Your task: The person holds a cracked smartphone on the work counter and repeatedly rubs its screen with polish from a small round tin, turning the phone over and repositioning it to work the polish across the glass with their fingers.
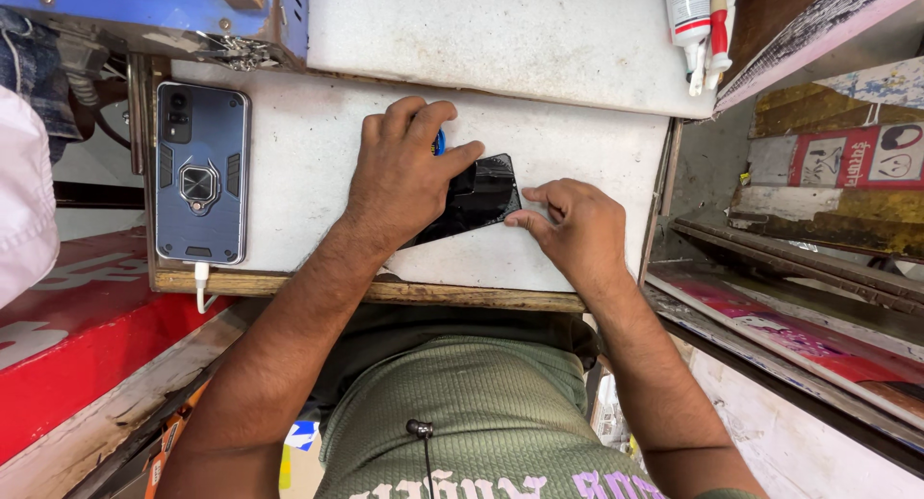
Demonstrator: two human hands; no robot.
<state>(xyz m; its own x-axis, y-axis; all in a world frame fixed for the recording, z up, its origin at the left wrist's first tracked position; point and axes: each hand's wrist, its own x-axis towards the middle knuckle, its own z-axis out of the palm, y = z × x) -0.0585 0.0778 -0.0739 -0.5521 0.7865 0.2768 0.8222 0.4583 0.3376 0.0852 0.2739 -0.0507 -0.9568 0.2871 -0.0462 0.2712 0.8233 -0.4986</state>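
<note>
Glossy black phone [478, 203] on a white, scuffed worktop [308, 162]. Second phone's case [201, 173]: slate blue with black ring mount, white cable [201, 285]. Small blue object [439, 141] partly hidden. Shirt [481, 412] olive green, ribbed. Left ledge [67, 345] red.

White worktop [318, 162], wooden edge, red counter [87, 345]

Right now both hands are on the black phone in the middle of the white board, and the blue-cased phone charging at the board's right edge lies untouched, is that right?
Not quite. The blue-cased phone lies at the left edge of the white board, not the right, with a white cable in its lower end. The rest holds: the left hand and right hand are both on the black phone. The head view shows it.
</note>
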